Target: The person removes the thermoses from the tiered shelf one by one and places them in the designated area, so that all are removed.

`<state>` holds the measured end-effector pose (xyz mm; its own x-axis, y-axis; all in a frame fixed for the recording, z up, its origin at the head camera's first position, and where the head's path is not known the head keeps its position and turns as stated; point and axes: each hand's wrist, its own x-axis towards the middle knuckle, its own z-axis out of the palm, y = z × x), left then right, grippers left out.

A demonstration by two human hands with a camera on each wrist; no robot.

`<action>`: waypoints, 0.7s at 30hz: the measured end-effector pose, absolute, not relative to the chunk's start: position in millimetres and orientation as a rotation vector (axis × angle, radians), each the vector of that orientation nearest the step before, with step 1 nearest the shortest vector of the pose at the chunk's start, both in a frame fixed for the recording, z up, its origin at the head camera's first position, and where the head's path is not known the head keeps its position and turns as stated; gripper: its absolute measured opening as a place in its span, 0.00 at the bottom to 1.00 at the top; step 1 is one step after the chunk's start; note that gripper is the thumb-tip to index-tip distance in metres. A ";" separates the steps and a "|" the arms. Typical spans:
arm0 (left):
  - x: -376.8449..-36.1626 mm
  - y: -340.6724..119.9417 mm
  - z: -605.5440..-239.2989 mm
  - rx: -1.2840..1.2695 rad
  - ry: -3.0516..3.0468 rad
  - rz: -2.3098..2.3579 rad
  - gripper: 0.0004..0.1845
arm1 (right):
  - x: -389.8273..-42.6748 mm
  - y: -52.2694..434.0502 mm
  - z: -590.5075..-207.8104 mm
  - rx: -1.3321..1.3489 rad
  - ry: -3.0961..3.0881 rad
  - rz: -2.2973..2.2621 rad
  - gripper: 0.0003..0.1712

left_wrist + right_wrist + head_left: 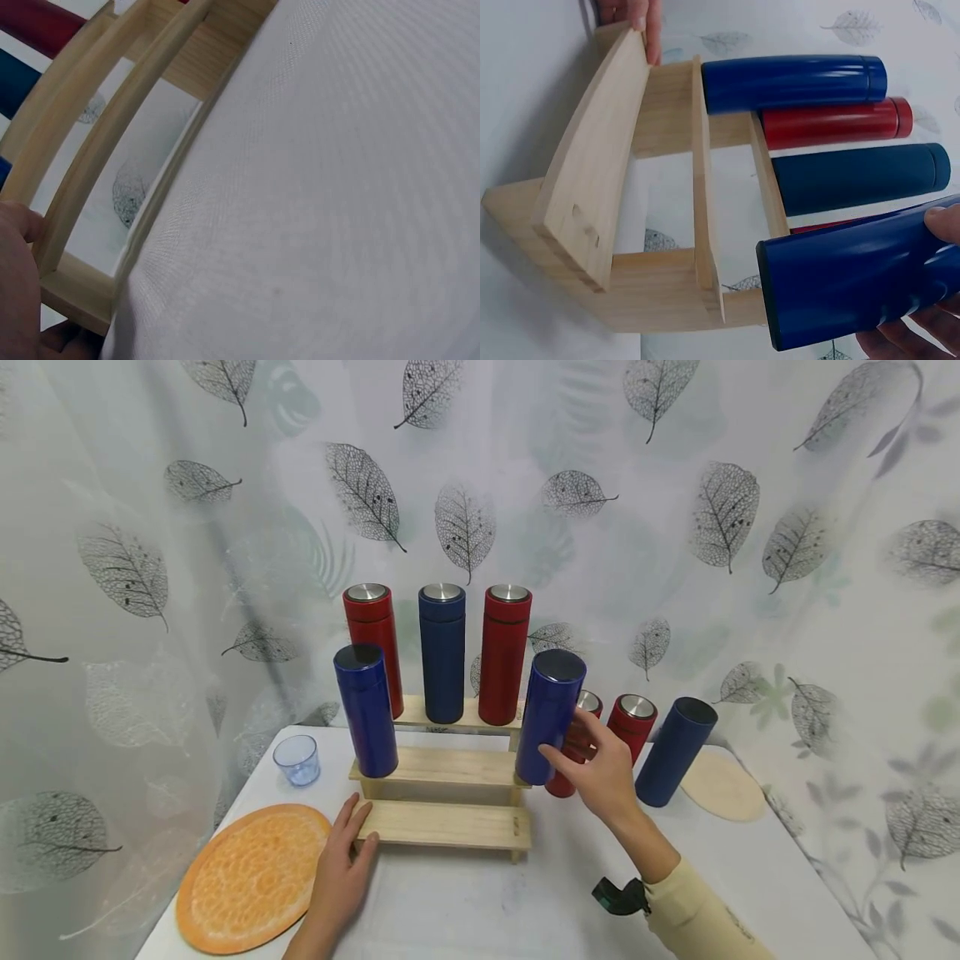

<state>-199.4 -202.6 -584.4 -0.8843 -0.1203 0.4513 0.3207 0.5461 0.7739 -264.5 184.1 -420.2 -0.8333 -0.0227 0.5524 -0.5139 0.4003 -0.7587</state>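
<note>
Orange mat (251,877) lies at the far left of the white table (465,910), and behind it I see a small clear cup (297,760). Next comes my left hand (339,872): its fingers are straight and a little apart, and the tips press on the left end of the lowest step of the wooden rack (446,822). On the middle step one blue bottle (366,710) stands upright, and three bottles stand on the top step. My right hand (600,772) grips another blue bottle (549,717), fingers curled around it; its base is at the right end of the middle step and it is slightly tilted. To the right, two red bottles, one more blue bottle (675,752) and a pale mat (723,787) are on the table.
</note>
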 end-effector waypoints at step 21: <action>-200.1 -204.4 -585.1 -0.165 -2.327 -1.302 0.26 | -249.8 208.0 -429.6 0.412 -2.198 1.352 0.37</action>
